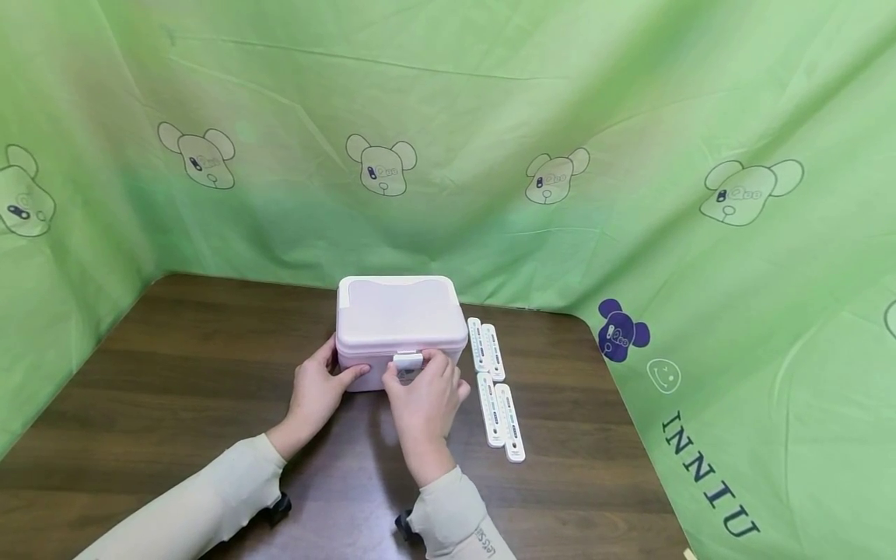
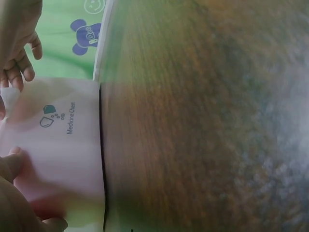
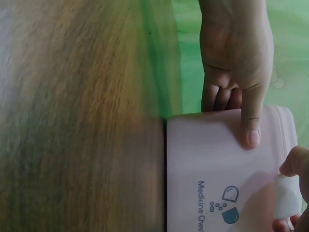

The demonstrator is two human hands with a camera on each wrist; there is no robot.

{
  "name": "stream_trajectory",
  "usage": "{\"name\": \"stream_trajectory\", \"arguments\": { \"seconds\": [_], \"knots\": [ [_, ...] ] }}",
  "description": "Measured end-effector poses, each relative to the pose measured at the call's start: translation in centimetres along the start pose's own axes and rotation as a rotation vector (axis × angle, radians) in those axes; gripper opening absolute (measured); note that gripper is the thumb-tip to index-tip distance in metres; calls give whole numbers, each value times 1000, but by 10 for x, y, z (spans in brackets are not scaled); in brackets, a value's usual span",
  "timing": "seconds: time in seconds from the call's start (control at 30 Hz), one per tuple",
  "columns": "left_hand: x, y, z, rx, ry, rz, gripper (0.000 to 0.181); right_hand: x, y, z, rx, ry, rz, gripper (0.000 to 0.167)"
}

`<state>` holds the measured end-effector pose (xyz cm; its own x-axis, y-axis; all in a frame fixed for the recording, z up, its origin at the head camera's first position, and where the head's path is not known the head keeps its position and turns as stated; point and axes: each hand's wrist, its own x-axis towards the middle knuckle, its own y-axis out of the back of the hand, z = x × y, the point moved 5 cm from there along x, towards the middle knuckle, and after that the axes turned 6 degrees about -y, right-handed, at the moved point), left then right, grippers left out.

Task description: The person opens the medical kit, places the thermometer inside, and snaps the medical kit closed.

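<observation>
A pale pink box (image 1: 400,315) with its lid down stands on the table; "Medicine Chest" is printed on its front (image 2: 53,145). My left hand (image 1: 315,393) grips the box's left side, thumb on the front face; the right wrist view shows this hand (image 3: 236,53) with its other fingers around the side. My right hand (image 1: 423,400) pinches the white latch (image 1: 408,362) at the front between thumb and fingers. In the right wrist view the latch (image 3: 287,197) sits between those fingertips.
Several white strips with printed scales (image 1: 491,408) lie right of the box on the dark wooden table (image 1: 210,373). A green curtain (image 1: 462,93) with bear-head drawings hangs behind and at both sides of the table.
</observation>
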<state>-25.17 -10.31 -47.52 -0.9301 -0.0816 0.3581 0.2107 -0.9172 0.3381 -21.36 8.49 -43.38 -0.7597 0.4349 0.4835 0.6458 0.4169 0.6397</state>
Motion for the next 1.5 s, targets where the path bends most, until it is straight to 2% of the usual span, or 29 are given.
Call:
{"name": "stream_trajectory", "arguments": {
  "seconds": [0.17,0.53,0.63,0.87,1.03,1.27,1.5],
  "knots": [
    [0,0,1,-5,-3,-4,74,-5,0,2,16,-36,-11,50],
    [-1,1,1,-9,-6,-8,75,-13,-11,10,110,-202,-128,60],
    [0,2,0,-4,-8,-10,77,-14,-15,12,129,-220,-158,60],
    [2,2,-3,5,-17,-23,78,-9,-19,15,90,-161,-184,62],
    [2,2,-3,21,-6,-32,76,-6,-17,18,85,-107,-233,63],
    [3,3,-4,35,-5,-43,76,2,-8,28,210,-19,-373,60],
    [5,6,-4,51,-19,-67,72,21,8,49,312,72,-494,54]
  ]
}}
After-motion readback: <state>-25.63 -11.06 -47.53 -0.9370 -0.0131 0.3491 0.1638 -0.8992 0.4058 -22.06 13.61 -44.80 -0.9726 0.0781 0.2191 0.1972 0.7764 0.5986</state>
